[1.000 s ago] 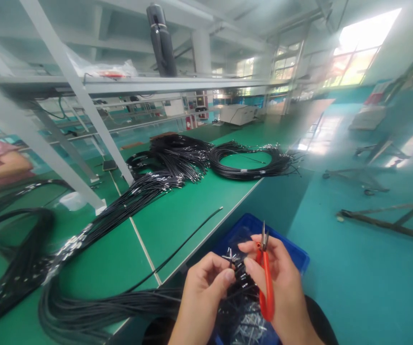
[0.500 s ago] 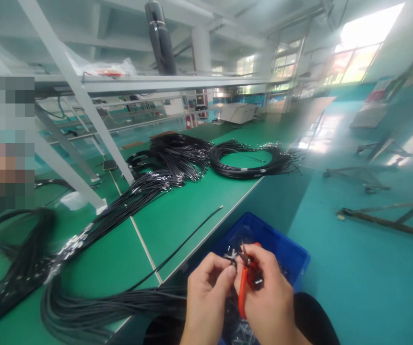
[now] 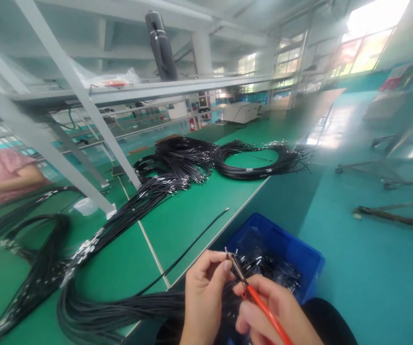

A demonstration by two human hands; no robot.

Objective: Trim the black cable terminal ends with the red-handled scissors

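My left hand (image 3: 203,293) is closed, pinching a thin black cable end (image 3: 227,254) with a pale tip between thumb and forefinger. My right hand (image 3: 276,304) grips red-handled scissors (image 3: 265,309), their narrow grey blades slanting up to the left. The blade tips are beside the pinched cable end; whether they touch it I cannot tell. Both hands are in front of a blue bin (image 3: 305,275) holding dark cable pieces and clear plastic. A thick bundle of black cables (image 3: 127,309) runs from the bench to behind my left hand.
Several cable bundles (image 3: 188,158) and a coil (image 3: 249,173) lie on the green bench (image 3: 177,223). One loose cable (image 3: 199,235) points toward the bench edge. A shelf frame (image 3: 80,103) stands at left, with a person's pink sleeve (image 3: 22,160) behind it. A wheeled stand (image 3: 389,215) is at right.
My right hand has moved down and right, and the scissors have turned so their blades point up-left at the cable end. The left hand keeps its pinch. The view has shifted slightly left.
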